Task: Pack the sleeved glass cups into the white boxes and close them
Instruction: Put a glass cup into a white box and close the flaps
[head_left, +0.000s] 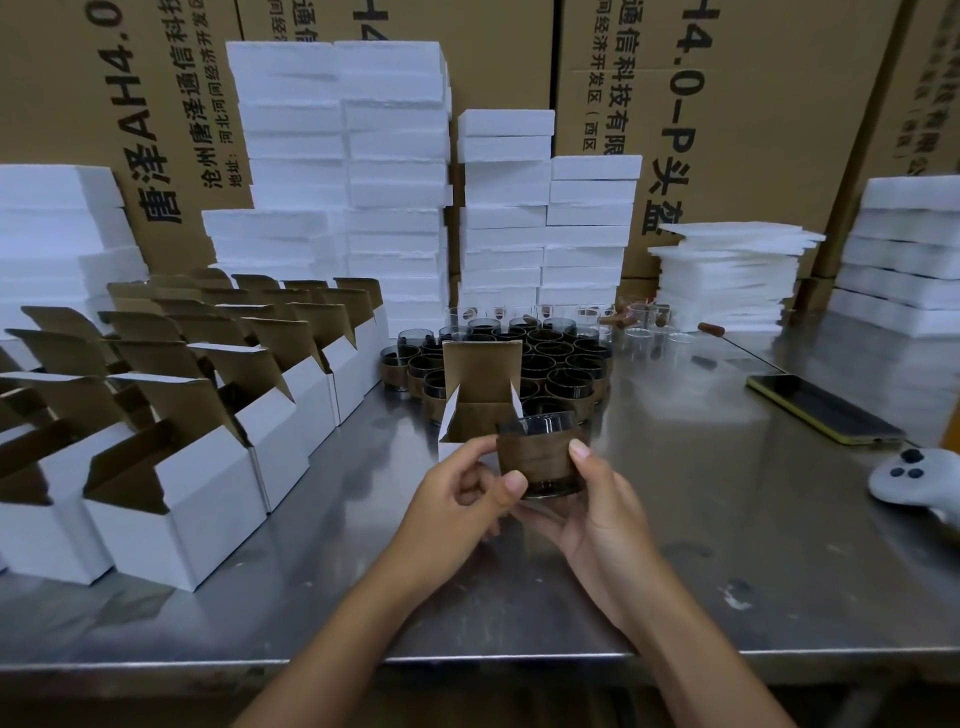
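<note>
Cartons (727, 130) behind the worktop (701, 519) read "AH4.0" and "4.0-P". Open white boxes (171, 493) line its left edge, flaps up, likely ready for filling; waiting cups (561, 364) cluster mid-back. Near its front middle, your left hand (457, 499) and right hand (602, 525) curl round 1 sleeved cup (537, 454), just before the nearest box (480, 374).

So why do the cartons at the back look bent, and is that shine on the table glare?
Head view: the wide-angle lens bows the brown cartons and white foam stacks outward near the edges. Same view: yes, the steel table throws back soft glare, and the foam is washed out. The sleeved glass cup in the left hand and right hand looks fairly sharp.
</note>
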